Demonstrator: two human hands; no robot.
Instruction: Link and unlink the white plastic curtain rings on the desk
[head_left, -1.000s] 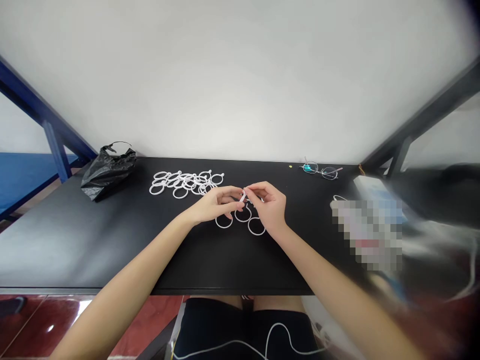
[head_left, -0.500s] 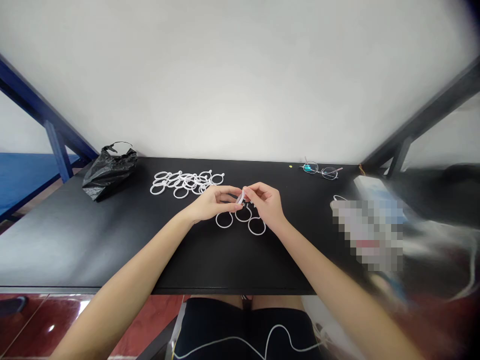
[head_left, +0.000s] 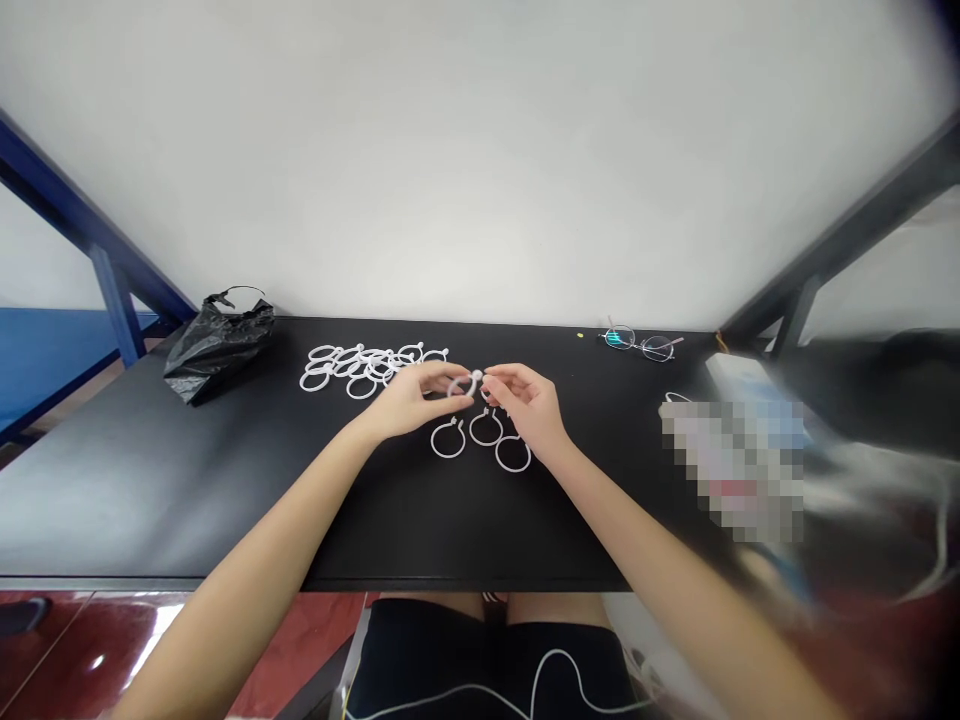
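Observation:
My left hand (head_left: 409, 400) pinches a white plastic ring (head_left: 463, 385) and holds it just above the black table (head_left: 225, 470). My right hand (head_left: 525, 405) is close on the ring's right side, fingers curled, its fingertips at the small knob on the ring. Three more white rings (head_left: 484, 438) lie flat on the table under and in front of my hands. A pile of several white rings (head_left: 367, 365) lies further back to the left.
A crumpled black plastic bag (head_left: 214, 340) sits at the back left. A pair of glasses (head_left: 641, 341) lies at the back right. A blurred-out object (head_left: 731, 460) is at the right. A white cable (head_left: 525, 690) runs across my lap.
The ring has turned from edge-on between both hands to face-on in my left hand, raised slightly. My right hand has loosened and drawn a little to the right.

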